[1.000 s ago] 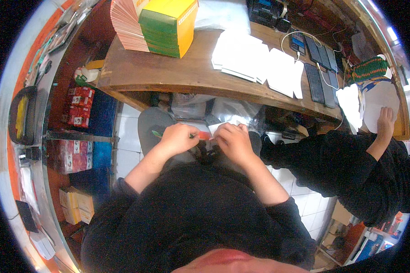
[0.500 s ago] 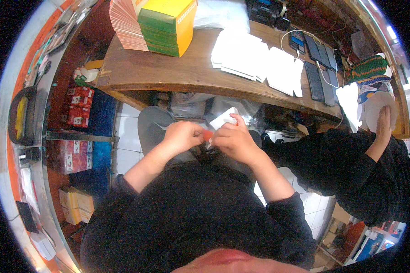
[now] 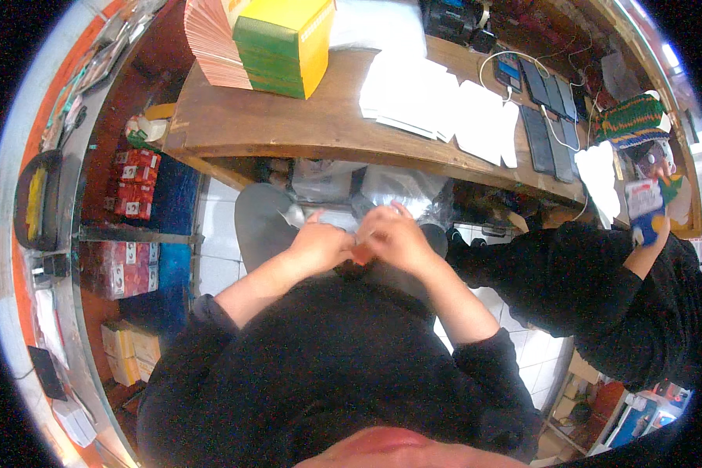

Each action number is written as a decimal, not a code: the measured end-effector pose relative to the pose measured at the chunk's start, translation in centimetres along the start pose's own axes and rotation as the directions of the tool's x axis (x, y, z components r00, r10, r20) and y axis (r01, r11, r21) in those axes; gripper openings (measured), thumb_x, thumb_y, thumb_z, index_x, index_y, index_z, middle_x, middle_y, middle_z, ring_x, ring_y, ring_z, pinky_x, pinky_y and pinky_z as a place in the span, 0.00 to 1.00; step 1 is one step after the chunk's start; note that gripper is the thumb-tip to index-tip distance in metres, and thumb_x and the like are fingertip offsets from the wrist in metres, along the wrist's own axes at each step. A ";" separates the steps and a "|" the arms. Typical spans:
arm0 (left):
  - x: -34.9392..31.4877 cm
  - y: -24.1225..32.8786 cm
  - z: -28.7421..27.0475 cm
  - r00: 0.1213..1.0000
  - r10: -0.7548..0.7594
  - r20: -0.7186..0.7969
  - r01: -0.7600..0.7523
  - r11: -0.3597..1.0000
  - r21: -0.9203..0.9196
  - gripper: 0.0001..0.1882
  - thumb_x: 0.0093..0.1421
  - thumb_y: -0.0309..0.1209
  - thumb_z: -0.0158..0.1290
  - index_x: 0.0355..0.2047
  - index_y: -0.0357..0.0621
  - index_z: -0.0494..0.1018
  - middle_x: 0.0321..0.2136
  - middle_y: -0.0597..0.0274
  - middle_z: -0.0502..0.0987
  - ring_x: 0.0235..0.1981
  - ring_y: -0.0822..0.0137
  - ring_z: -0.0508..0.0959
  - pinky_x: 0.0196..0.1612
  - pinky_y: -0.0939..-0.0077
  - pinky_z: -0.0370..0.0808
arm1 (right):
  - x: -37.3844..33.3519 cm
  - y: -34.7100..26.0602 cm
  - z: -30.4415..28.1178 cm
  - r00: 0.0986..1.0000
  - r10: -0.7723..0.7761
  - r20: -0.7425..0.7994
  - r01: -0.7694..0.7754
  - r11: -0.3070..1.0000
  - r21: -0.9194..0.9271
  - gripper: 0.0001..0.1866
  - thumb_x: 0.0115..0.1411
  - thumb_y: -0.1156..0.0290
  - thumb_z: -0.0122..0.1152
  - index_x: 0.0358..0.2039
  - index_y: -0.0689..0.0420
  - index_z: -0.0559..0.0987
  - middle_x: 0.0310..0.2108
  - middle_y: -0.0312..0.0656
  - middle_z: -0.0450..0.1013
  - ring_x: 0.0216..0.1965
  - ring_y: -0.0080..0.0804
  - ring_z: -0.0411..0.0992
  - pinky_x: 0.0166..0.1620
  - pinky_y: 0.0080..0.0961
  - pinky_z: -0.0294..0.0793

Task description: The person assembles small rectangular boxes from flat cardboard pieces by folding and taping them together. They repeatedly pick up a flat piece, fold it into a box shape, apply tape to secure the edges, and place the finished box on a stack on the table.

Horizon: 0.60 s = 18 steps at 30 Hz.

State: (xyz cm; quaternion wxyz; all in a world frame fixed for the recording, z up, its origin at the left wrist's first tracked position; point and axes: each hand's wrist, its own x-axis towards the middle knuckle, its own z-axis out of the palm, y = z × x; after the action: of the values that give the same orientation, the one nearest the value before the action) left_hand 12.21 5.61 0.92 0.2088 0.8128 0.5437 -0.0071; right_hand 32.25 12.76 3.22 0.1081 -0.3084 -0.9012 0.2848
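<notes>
My left hand (image 3: 320, 249) is closed in front of my lap, its fingertips pinched at a small orange-red piece (image 3: 361, 253) whose kind I cannot make out. Right beside it is my right hand (image 3: 398, 240), touching or nearly touching the same piece. Its fingers are smeared by motion, so their grip is unclear. A pale, blurred thing (image 3: 294, 214) shows just beyond my left hand; whether it is held I cannot tell. Both hands are below the front edge of the wooden table (image 3: 288, 125).
On the table are a green-and-yellow stack of packs (image 3: 277, 54), white cards (image 3: 409, 93) and several phones (image 3: 538, 136) with cables. Clear plastic bags (image 3: 402, 187) lie under it. A co-worker's hand (image 3: 649, 242) holds a blue-and-white packet at right. Shelves with red boxes (image 3: 136, 183) stand left.
The white piece upright by my right hand is no longer seen there. My left hand has shifted slightly right and down. The co-worker now holds a blue-and-white packet.
</notes>
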 end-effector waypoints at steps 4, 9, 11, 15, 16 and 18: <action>-1.7 0.4 1.5 0.983 0.137 -0.118 -0.105 0.963 0.246 0.07 0.52 0.28 0.52 0.28 0.57 0.79 0.28 0.72 0.80 0.38 0.69 0.79 0.64 0.33 0.50 | 1.6 1.9 -1.6 0.894 0.441 -0.071 -0.447 0.885 -0.128 0.14 0.55 0.62 0.63 0.40 0.55 0.80 0.41 0.47 0.75 0.47 0.47 0.73 0.49 0.40 0.73; -1.0 -0.7 4.2 0.999 -0.001 -0.039 0.002 1.000 0.019 0.10 0.53 0.36 0.56 0.37 0.57 0.80 0.35 0.71 0.81 0.44 0.65 0.78 0.62 0.36 0.54 | 1.8 5.7 2.8 0.872 0.427 0.239 -0.346 0.883 -0.316 0.12 0.57 0.60 0.57 0.36 0.50 0.84 0.33 0.43 0.76 0.41 0.48 0.76 0.40 0.44 0.76; -0.7 -1.8 4.3 0.980 -0.181 0.086 0.197 0.950 -0.242 0.24 0.54 0.48 0.60 0.49 0.52 0.76 0.44 0.60 0.79 0.49 0.60 0.77 0.60 0.44 0.60 | 1.0 4.7 3.6 0.971 0.241 -0.004 -0.238 0.956 -0.174 0.10 0.54 0.66 0.61 0.37 0.47 0.84 0.33 0.40 0.76 0.39 0.44 0.75 0.41 0.38 0.75; 0.4 -1.7 2.1 0.859 -0.219 0.463 0.333 -0.447 -0.830 0.34 0.61 0.55 0.52 0.57 0.42 0.66 0.50 0.54 0.74 0.50 0.58 0.76 0.55 0.58 0.69 | 0.6 0.2 2.0 0.973 0.018 -0.228 -0.044 0.993 -0.109 0.10 0.51 0.72 0.62 0.34 0.46 0.85 0.31 0.37 0.75 0.33 0.38 0.73 0.37 0.32 0.74; 0.6 -1.5 2.4 0.873 -0.274 0.403 0.261 -0.435 -0.862 0.31 0.62 0.53 0.51 0.55 0.42 0.68 0.49 0.55 0.75 0.48 0.60 0.76 0.54 0.61 0.70 | 0.4 -0.2 1.6 0.971 0.001 -0.237 -0.029 0.993 -0.116 0.09 0.51 0.71 0.63 0.34 0.46 0.85 0.30 0.36 0.75 0.33 0.38 0.73 0.37 0.32 0.74; 1.0 -1.1 2.7 0.884 -0.378 0.275 0.115 -0.395 -0.911 0.25 0.64 0.49 0.49 0.52 0.42 0.70 0.46 0.56 0.76 0.45 0.64 0.77 0.50 0.66 0.73 | 0.3 -0.7 1.1 0.966 -0.033 -0.257 -0.001 0.991 -0.130 0.07 0.52 0.69 0.64 0.33 0.47 0.85 0.28 0.36 0.74 0.31 0.37 0.72 0.35 0.32 0.73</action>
State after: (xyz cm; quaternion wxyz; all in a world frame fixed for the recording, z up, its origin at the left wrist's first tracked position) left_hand 12.20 5.91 -2.19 0.7208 0.1515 0.5028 0.4524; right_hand 31.29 12.03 2.74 0.2069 -0.3420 -0.8984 0.1822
